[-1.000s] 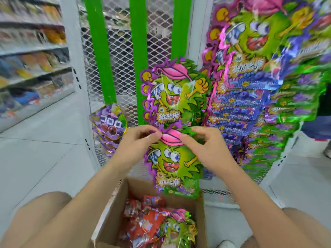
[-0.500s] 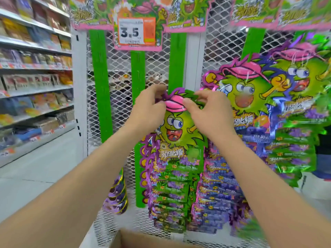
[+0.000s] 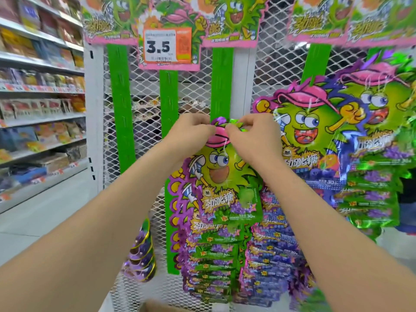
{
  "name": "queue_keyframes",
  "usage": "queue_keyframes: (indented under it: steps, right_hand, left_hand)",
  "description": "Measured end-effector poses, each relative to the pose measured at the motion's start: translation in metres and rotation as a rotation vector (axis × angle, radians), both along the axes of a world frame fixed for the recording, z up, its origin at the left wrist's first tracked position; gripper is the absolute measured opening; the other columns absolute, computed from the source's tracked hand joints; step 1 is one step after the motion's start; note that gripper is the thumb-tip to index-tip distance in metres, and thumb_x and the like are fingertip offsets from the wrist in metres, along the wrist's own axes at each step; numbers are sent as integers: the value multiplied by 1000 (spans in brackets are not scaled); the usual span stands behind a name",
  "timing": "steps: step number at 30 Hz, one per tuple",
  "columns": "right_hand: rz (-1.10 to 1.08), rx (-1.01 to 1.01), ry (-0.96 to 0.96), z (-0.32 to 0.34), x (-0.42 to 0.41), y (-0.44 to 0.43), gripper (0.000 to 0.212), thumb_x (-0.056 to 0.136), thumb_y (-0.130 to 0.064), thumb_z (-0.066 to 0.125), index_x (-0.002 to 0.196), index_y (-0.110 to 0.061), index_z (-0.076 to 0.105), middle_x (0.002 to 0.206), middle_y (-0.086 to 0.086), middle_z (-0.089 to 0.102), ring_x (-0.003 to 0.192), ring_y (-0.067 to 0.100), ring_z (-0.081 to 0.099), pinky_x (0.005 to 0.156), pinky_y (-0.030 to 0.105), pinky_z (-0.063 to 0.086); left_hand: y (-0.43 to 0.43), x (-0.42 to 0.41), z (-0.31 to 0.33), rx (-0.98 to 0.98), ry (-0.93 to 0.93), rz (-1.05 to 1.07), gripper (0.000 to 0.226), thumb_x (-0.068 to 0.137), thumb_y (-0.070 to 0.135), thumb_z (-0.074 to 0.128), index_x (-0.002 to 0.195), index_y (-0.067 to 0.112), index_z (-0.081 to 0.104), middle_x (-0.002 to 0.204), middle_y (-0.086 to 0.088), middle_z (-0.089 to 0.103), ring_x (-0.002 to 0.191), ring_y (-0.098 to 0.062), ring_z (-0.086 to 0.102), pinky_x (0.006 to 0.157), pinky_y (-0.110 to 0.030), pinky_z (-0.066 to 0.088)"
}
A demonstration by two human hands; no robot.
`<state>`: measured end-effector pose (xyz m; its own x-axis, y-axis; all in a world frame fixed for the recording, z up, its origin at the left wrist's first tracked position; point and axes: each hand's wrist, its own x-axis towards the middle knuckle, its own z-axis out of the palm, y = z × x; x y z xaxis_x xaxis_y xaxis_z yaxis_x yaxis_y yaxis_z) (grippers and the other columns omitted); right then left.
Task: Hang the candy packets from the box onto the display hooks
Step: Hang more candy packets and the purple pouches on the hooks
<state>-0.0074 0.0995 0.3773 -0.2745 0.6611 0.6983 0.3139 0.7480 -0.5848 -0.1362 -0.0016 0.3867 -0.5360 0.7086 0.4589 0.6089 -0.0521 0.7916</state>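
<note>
Both hands had stayed raised at the top of the candy packet [image 3: 222, 174] since 0.5 seconds earlier, barely shifting against the rack. The left hand [image 3: 193, 129] and the right hand [image 3: 249, 131] each pinched the packet's top edge with curled fingers, holding it against a green display strip [image 3: 221, 86] on the white mesh panel [image 3: 139, 109]. Whether the packet had caught on a hook could not be told, as the hands hid that spot. It hung upright below them, in front of a stack of hanging packets [image 3: 213, 266] on the same strip. More packets [image 3: 315, 131] hung to the right. A price tag [image 3: 167, 46] reading 3.5 sat higher up on the left. Stocked shelves [image 3: 40, 109] ran along the far left, and a sliver of the cardboard box [image 3: 157, 306] showed at the near edge.
</note>
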Motion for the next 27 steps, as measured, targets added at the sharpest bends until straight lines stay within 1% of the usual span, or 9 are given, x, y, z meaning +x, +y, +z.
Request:
queue_keyframes:
  steps: [3, 6, 10, 12, 14, 16, 20, 23, 27]
  right_hand:
    - [9, 40, 77, -2, 0, -2, 19, 85, -47, 72, 78, -29, 69, 86, -11, 71, 90, 17, 70, 79, 37, 58]
    - [36, 50, 135, -4, 1, -3, 27, 87, -49, 73, 87, -24, 79, 87, -12, 74, 90, 14, 70, 78, 34, 56]
    - [47, 66, 187, -3, 4, -7, 24, 88, -49, 75, 76, -29, 72, 79, -15, 71, 85, 13, 70, 76, 36, 57]
    - [30, 84, 191, -2, 5, -8, 26, 89, -49, 75, 72, -30, 67, 75, -15, 67, 77, 13, 68, 71, 35, 56]
    - [5, 112, 203, -1, 6, -10, 27, 89, -49, 75, 73, -30, 66, 71, -14, 65, 73, 14, 66, 67, 33, 51]
    - [-7, 154, 219, -2, 6, -13, 26, 91, -49, 73, 75, -30, 65, 69, -13, 62, 73, 17, 65, 65, 32, 47]
    - [-17, 178, 229, -5, 7, -19, 26, 93, -48, 71, 81, -26, 68, 69, -12, 62, 74, 22, 65, 65, 33, 45]
    - [-20, 141, 179, -6, 7, -17, 28, 95, -49, 70, 81, -25, 66, 70, -12, 60, 76, 21, 63, 65, 31, 37]
    - [-8, 111, 128, -15, 9, -11, 30, 93, -49, 71, 75, -28, 61, 74, -12, 61, 87, 26, 65, 72, 38, 49]
  left_hand:
    - [-4, 0, 1, -49, 39, -30, 25, 102, 23, 64, 81, 9, 60, 77, -8, 47, 73, -17, 43, 72, -35, 34]
    - [-9, -2, 1, -63, 71, -42, 29, 106, 26, 61, 91, 1, 62, 81, -9, 50, 77, -18, 45, 75, -35, 35]
    - [-14, -3, 7, -80, 82, -62, 26, 105, 31, 62, 96, 10, 71, 97, 3, 68, 98, -17, 61, 97, -34, 43]
    - [-16, -1, 10, -80, 16, -90, 35, 95, 43, 64, 112, 14, 75, 117, 2, 74, 118, -19, 66, 114, -42, 44]
    - [-17, 1, 11, -74, -45, -111, 52, 86, 50, 63, 126, 18, 74, 127, 0, 75, 125, -21, 67, 118, -49, 44]
    - [-16, 1, 11, -69, -18, -109, 43, 93, 48, 63, 121, 18, 75, 124, 0, 76, 123, -19, 68, 119, -46, 44]
    - [-16, -1, 13, -81, 75, -92, 38, 101, 46, 56, 96, 10, 69, 92, -15, 71, 85, -20, 64, 95, -42, 51]
    - [-18, 1, 12, -100, 121, -59, 39, 108, 42, 54, 98, 6, 67, 83, -10, 59, 76, -19, 54, 78, -37, 44]
    - [-19, 7, 10, -181, 212, -10, 37, 112, 34, 51, 82, 13, 58, 55, 7, 37, 44, -9, 34, 49, -25, 28]
